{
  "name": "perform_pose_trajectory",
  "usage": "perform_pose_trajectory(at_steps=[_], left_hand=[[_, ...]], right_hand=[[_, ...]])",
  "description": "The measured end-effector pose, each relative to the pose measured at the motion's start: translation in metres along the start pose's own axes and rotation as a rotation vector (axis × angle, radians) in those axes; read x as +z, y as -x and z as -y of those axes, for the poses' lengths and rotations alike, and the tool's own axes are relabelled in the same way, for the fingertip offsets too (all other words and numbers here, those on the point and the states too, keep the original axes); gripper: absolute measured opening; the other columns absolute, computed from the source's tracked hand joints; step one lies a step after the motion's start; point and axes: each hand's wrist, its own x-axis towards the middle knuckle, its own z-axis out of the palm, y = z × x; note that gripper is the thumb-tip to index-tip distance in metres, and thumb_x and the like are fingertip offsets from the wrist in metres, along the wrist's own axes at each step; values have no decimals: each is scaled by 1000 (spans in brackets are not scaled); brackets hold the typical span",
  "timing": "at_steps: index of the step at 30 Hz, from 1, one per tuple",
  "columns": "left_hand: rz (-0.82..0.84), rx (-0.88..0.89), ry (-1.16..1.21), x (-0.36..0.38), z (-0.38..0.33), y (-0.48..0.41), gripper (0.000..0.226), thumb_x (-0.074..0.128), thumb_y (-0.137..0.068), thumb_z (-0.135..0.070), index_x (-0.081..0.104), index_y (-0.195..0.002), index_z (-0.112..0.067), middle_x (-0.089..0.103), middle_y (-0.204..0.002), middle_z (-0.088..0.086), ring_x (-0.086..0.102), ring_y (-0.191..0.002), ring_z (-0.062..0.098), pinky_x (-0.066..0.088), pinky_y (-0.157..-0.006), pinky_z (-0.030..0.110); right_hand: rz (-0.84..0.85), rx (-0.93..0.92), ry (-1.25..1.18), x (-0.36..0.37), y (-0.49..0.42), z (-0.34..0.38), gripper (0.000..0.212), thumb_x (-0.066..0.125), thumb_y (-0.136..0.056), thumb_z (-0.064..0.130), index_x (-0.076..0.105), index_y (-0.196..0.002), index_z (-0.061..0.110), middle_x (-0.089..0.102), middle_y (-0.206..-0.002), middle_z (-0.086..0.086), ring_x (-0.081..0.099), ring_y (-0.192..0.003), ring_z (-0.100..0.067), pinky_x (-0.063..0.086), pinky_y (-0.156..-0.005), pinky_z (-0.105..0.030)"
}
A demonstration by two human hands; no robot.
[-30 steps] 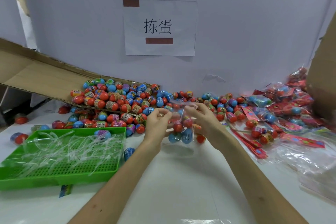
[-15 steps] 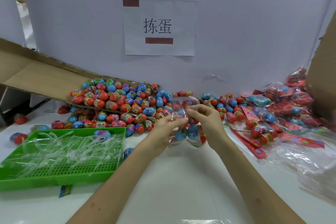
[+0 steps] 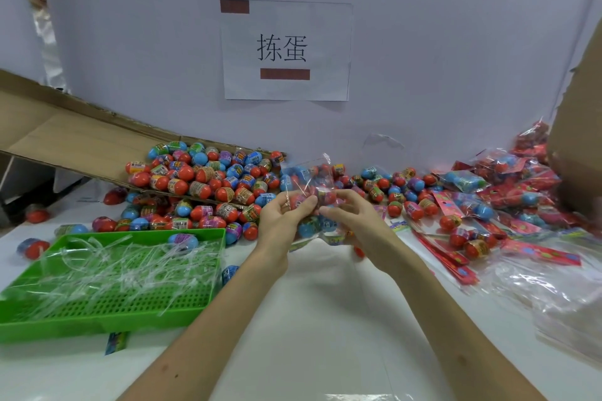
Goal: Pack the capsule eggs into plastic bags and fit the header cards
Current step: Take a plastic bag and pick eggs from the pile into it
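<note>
While eggs (image 3: pixel 202 179) lie heaped far left, our left grip (image 3: pixel 281 220) and right grip (image 3: pixel 356 223) pinch the filled bag (image 3: pixel 308 176).

Two hands (image 3: pixel 281 225) (image 3: pixel 356 221), one held bag (image 3: pixel 308 172), one tray (image 3: pixel 97 322), one sign (image 3: pixel 286 49), countless eggs (image 3: pixel 195 179)

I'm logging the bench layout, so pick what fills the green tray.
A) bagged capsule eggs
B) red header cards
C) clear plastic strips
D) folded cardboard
C: clear plastic strips lie strewn across the green tray, while the red header cards and the bagged eggs lie away on the right.
</note>
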Motion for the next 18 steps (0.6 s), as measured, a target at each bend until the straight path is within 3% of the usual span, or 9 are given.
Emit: perform_pose_trajectory(at_steps=[4, 10, 13, 15, 18], left_hand=[[-20, 12, 25, 0, 0, 1, 18, 78, -91, -23, 71, -106, -16, 79, -100, 8, 78, -89, 21, 61, -70, 29], [21, -8, 45, 1, -1, 1, 29, 78, -89, -20, 70, -115, -8, 77, -108, 15, 76, -101, 31, 63, -85, 42], [20, -3, 40, 0, -2, 1, 24, 78, -89, -17, 70, -111, -12, 77, -107, 13, 75, -102, 31, 62, -91, 46], [6, 18, 30, 0, -2, 1, 21, 78, -89, -15, 71, -109, -14, 78, -105, 11, 76, -100, 28, 62, -88, 45], [-12, 38, 26, 0, 0, 0, 21, 78, -90, -15, 71, -110, -13, 79, -103, 10, 77, -97, 28, 64, -82, 44]], right_hand=[[16, -30, 18, 2, -2, -3, 44, 79, -87, 23, 56, -123, 32, 68, -120, -7, 69, -108, -26, 59, -91, -43], [-16, -155, 3, 6, -3, -7, 45, 82, -83, 8, 61, -118, 28, 70, -110, -4, 73, -96, -19, 63, -80, -33], [-10, -183, 3, 12, -1, -10, 53, 85, -80, 12, 58, -122, 31, 68, -112, -2, 73, -93, -15, 62, -73, -29], [5, -182, 32, 15, 0, -11, 61, 89, -77, 20, 55, -124, 36, 67, -113, 0, 73, -92, -15, 62, -71, -27], [7, -187, 11, 17, 0, -14, 63, 90, -75, 16, 55, -122, 37, 67, -113, -1, 74, -89, -11, 59, -69, -21]])
